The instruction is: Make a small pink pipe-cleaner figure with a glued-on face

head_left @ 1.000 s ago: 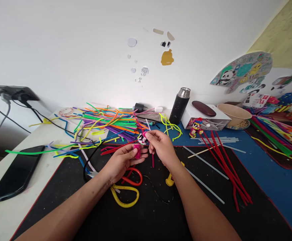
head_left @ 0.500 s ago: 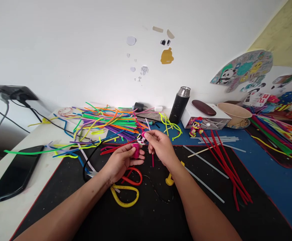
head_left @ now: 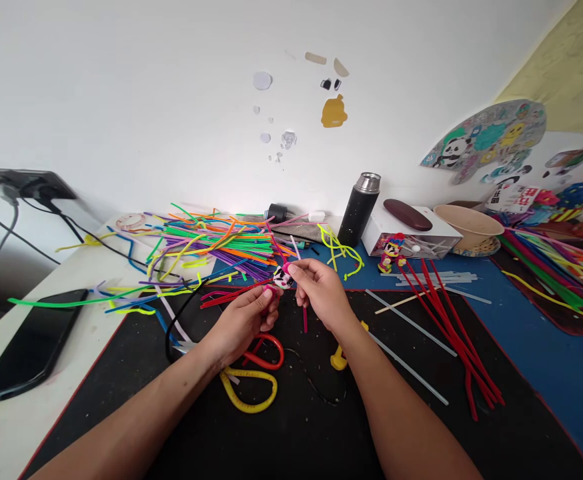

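Observation:
In my right hand (head_left: 321,290) is a small white, black and magenta doll's head (head_left: 282,276), pinched between thumb and fingers. My left hand (head_left: 249,313) is closed on a magenta fuzzy piece (head_left: 268,292), mostly covered by the thumb and curled fingers, just below the head. A magenta pipe cleaner (head_left: 305,320) shows below my right fingers; whether it joins the head I cannot tell. Under my left wrist lie scissors with a yellow and a red loop handle (head_left: 250,410). A yellow plastic tool (head_left: 339,360) is partly hidden behind my right forearm.
Many coloured pipe cleaners (head_left: 221,243) are heaped at the back left. Red pipe cleaners (head_left: 464,333) and translucent sticks (head_left: 416,373) lie right. A finished-looking figure (head_left: 390,257) stands near a white box (head_left: 371,237), beside a black flask (head_left: 359,213). A phone (head_left: 31,347) lies left.
My left fingers have curled in around the magenta piece, which now shows much less. My right hand and the head have stayed nearly in place.

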Available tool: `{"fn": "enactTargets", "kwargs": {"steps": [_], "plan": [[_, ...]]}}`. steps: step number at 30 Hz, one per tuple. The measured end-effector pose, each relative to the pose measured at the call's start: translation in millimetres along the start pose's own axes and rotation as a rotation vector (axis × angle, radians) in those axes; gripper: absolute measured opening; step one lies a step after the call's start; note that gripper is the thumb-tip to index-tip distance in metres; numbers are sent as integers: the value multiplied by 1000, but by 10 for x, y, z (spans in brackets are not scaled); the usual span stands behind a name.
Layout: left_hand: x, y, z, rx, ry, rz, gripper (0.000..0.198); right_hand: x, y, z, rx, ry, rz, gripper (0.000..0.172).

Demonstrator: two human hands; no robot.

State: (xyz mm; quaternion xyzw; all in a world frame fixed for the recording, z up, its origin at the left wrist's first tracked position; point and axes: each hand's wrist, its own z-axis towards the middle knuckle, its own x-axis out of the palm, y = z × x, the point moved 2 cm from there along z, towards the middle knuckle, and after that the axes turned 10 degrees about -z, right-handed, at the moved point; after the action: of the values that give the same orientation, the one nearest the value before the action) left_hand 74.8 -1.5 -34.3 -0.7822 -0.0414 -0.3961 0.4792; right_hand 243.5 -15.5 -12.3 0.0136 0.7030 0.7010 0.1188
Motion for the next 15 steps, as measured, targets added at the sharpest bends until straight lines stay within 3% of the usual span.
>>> {"fn": "enactTargets", "kwargs": {"steps": [15], "plan": [[12, -23, -29, -68, 16, 114, 43, 19, -42, 9, -25, 26, -15, 37]]}}
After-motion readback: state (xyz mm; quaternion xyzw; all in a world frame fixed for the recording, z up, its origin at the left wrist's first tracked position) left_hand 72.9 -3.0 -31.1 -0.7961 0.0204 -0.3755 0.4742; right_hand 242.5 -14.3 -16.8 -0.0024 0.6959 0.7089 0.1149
